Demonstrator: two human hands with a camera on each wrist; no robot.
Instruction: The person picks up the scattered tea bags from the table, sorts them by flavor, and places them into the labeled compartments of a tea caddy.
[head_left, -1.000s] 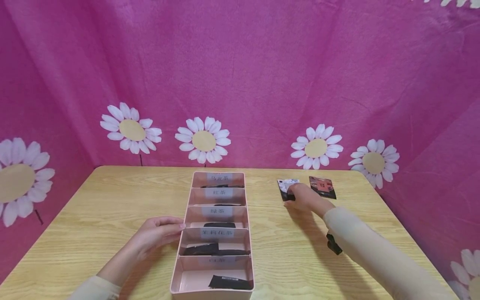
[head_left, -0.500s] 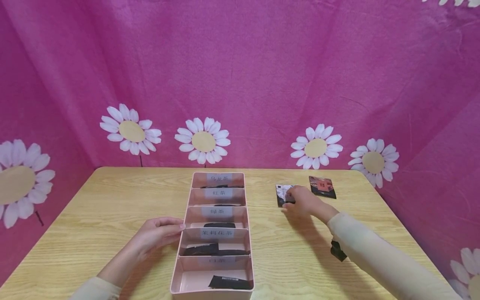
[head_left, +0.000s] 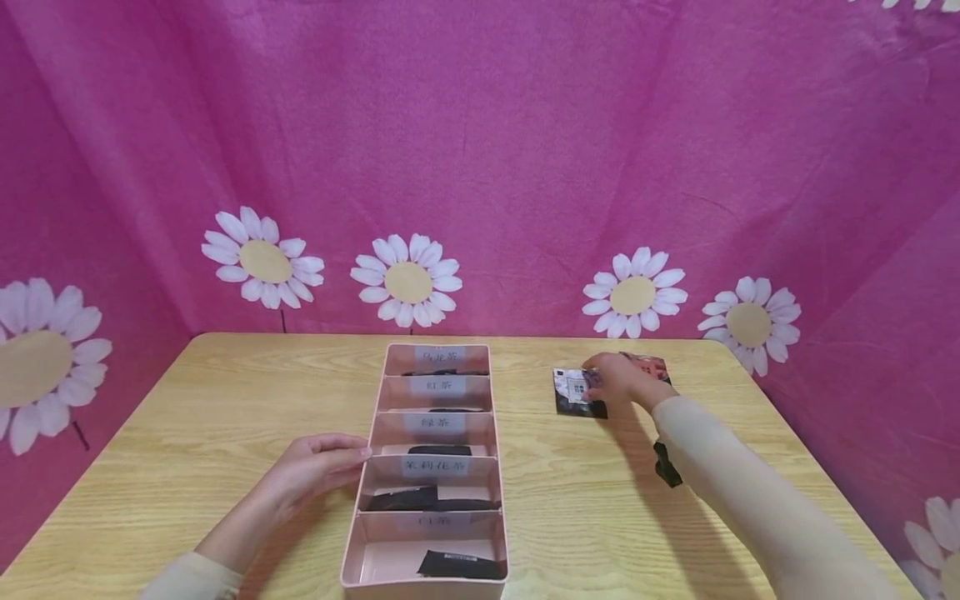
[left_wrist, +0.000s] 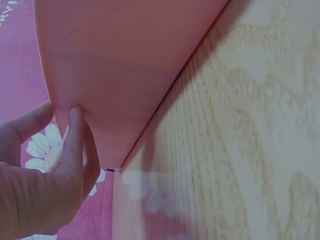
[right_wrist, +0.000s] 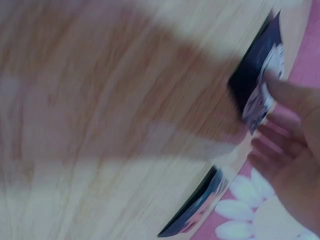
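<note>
My left hand rests at the left side of a long pink divided box. In the left wrist view, one fingertip touches the box's outer wall and another digit meets its rim. On the right of the table, my right hand pinches a black tea sachet with a white patterned front. Its thumb lies on the printed face in the right wrist view, with the other fingers at the sachet's edge. Beyond that hand lies a black and red sachet, partly covered by it in the head view.
Labelled compartments divide the box; black sachets lie inside them. A wooden table carries everything. A pink curtain with white daisies stands behind and at both sides. A small black object shows beside the right sleeve.
My right hand has shifted along the white patterned sachet toward its right side, uncovering more of its front and covering part of the red one. The sachet has turned slightly. My left hand stays put.
</note>
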